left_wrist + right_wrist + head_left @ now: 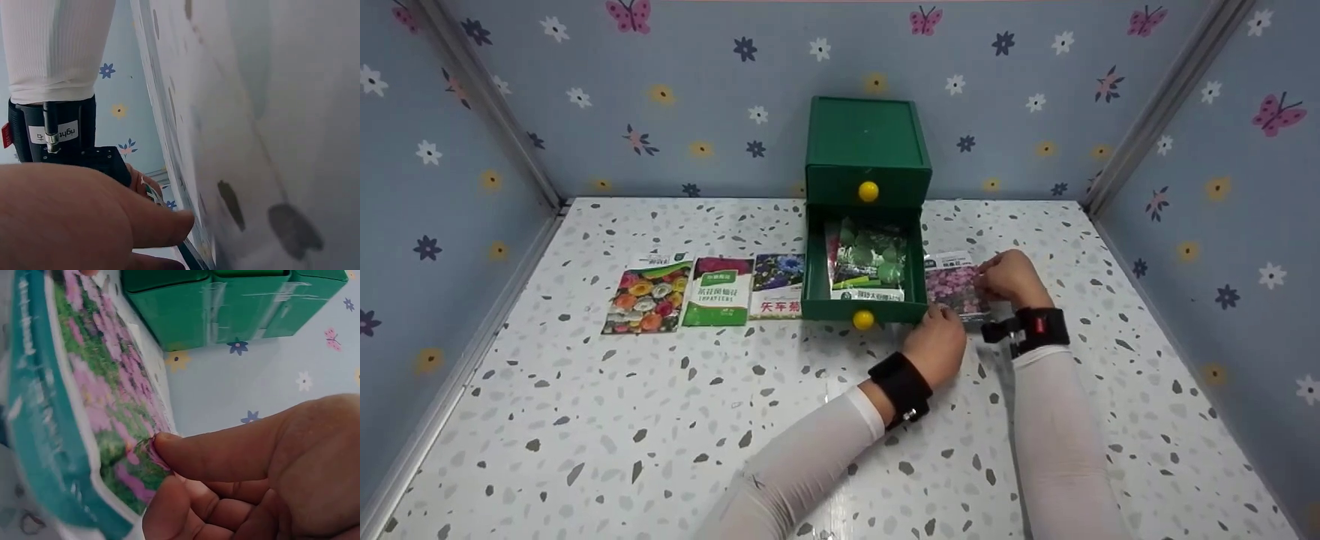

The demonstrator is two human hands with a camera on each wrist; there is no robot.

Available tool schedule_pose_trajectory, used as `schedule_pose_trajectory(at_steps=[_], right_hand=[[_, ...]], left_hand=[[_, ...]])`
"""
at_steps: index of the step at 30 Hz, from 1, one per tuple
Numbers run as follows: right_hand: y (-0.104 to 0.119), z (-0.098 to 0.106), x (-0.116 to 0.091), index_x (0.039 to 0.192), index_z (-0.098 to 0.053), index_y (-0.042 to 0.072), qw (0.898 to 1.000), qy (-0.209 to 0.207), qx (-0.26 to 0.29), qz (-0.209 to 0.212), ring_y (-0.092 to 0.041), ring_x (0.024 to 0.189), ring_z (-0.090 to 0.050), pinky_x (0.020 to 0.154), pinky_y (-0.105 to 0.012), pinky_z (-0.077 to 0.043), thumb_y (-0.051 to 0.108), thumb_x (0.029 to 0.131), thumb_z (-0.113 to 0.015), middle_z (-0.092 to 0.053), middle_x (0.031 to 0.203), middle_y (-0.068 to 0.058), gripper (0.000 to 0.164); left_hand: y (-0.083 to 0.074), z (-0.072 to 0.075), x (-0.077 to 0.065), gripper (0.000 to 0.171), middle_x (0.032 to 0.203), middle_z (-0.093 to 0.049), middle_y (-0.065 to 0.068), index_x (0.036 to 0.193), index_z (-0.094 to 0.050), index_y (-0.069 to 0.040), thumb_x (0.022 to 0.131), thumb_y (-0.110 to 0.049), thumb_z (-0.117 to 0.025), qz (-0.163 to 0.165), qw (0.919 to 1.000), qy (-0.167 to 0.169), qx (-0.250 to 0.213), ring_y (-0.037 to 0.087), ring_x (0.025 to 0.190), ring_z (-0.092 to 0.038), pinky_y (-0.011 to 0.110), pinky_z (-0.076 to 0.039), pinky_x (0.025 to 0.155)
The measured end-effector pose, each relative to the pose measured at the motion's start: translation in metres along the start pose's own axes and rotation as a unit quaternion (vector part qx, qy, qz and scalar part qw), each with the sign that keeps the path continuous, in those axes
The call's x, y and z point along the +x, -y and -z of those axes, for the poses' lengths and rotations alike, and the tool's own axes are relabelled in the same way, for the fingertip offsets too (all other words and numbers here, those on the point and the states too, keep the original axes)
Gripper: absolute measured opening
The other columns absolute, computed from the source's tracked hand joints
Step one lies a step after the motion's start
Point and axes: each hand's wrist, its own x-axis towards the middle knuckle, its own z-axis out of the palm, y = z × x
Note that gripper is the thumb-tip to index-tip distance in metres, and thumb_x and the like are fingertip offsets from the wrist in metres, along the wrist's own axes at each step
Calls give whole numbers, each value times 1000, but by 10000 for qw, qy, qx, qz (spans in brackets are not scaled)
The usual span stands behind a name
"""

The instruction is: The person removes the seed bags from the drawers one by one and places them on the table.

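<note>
A seed packet with pink flowers (954, 289) lies just right of the pulled-out green drawer (810, 292). My right hand (1011, 279) pinches its right edge between thumb and fingers; the right wrist view shows the packet (107, 377) tilted and creased at the grip. At the packet's lower left corner, beside the drawer's front corner, my left hand (937, 345) holds on with its fingertips. In the left wrist view the left thumb (163, 222) reaches forward, its other fingers mostly hidden. Inside the drawer lie overlapping packets, a green-leaved packet (871, 259) on top.
The green drawer cabinet (866, 131) stands against the back wall, its upper drawer closed, yellow knobs (868, 191) in front. Left of it lie a multicoloured flower packet (646, 300), a green-and-white packet (718, 294) and a blue flower packet (777, 285) on the speckled table (660, 420).
</note>
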Motion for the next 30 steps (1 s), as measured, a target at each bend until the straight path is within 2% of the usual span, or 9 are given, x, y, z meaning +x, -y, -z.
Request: schedule_pose_trajectory(at_steps=[3,8,10,15,18,25,30], right_hand=[[-1,-4,2,127,-75,-13,9998,-59,-174,63,-13,66,-66,59,-27,-55,-2,95,-71,-75,90,-10,34],[0,-11,6,130,-75,-11,9996,-12,-270,-12,-13,69,-67,62,-26,-56,-1,94,-72,-74,109,-19,37],[0,-13,7,131,-74,-12,9997,59,-236,-41,-13,70,-68,63,-26,-58,0,96,-72,-73,113,-21,37],[0,-16,8,130,-73,-14,9996,147,-245,32,-12,68,-69,64,-27,-59,0,96,-74,-74,112,-23,37],[0,-19,7,129,-73,-14,9994,148,-284,136,-12,68,-68,63,-27,-58,-2,94,-74,-74,112,-24,37],[-1,-22,7,130,-73,-14,9991,23,-260,349,-13,69,-66,62,-26,-56,-1,94,-72,-75,112,-26,38],[-2,-22,8,133,-72,-14,9993,31,-181,330,-15,72,-70,66,-27,-59,-1,95,-72,-75,117,-29,41]], left_hand=[[1,1,-2,35,119,-77,17,129,-76,4,109,-23,-67,-5,9999,126,-41,18,90,-71,25,-59,58],[1,2,-4,42,122,-75,19,134,-73,7,109,-27,-67,-7,9986,499,-191,20,94,-70,28,-60,59],[1,3,-4,51,126,-74,21,137,-70,9,109,-33,-68,0,9971,714,-244,22,98,-70,29,-62,62],[0,6,-2,75,144,-66,27,149,-62,10,111,-54,-64,68,9883,1424,-541,31,116,-68,34,-65,75],[1,7,-1,78,151,-62,27,153,-59,8,112,-58,-61,48,9833,1716,-600,35,125,-66,36,-66,80],[3,9,-2,78,148,-64,26,153,-59,8,112,-59,-59,2,9829,1743,-594,34,124,-66,37,-66,81],[3,10,-3,80,150,-61,29,153,-58,10,111,-59,-61,70,9821,1777,-614,35,125,-65,37,-66,79]])
